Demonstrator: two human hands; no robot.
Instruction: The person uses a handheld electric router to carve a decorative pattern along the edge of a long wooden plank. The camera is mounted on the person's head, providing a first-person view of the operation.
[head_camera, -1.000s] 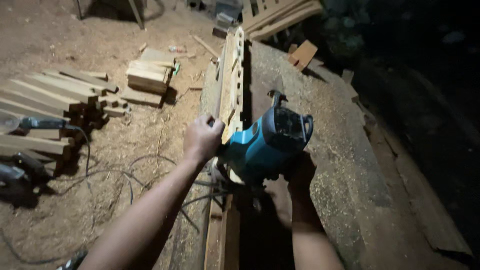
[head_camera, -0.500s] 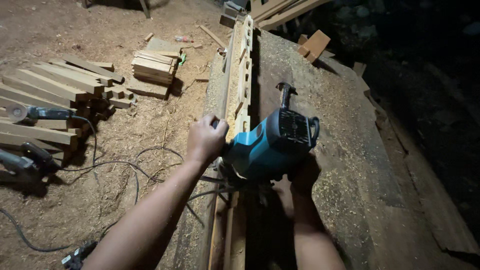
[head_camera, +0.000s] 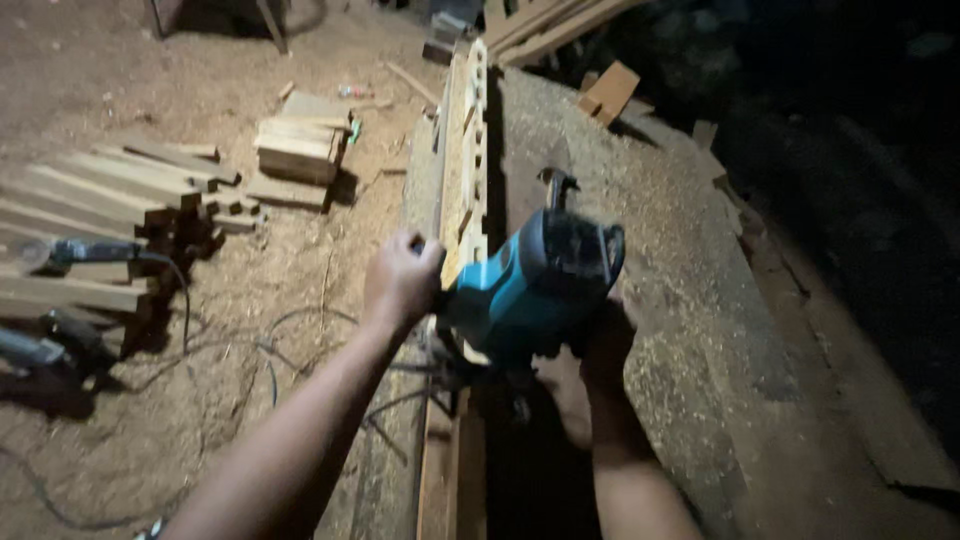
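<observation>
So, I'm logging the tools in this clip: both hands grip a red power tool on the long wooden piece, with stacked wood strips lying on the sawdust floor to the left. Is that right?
Not quite: the power tool is teal-blue with a black top, not red, as the head view shows. The rest holds: the left hand and right hand grip it on the long wooden piece, with stacked wood strips lying left.

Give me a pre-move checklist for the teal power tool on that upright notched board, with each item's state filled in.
1. Left hand grips the side of the teal power tool: ok.
2. Right hand on the tool's lower right side: grip mostly in shadow, cannot tell.
3. Tool seated on the long pale notched wooden board standing on edge: ok.
4. Black cables looping over the sawdust-covered ground below the left arm, close to the tool: not ok.
5. Board path ahead of the tool: nothing lies on it, ok.
6. Cutting part under the tool: hidden, cannot tell.
</observation>
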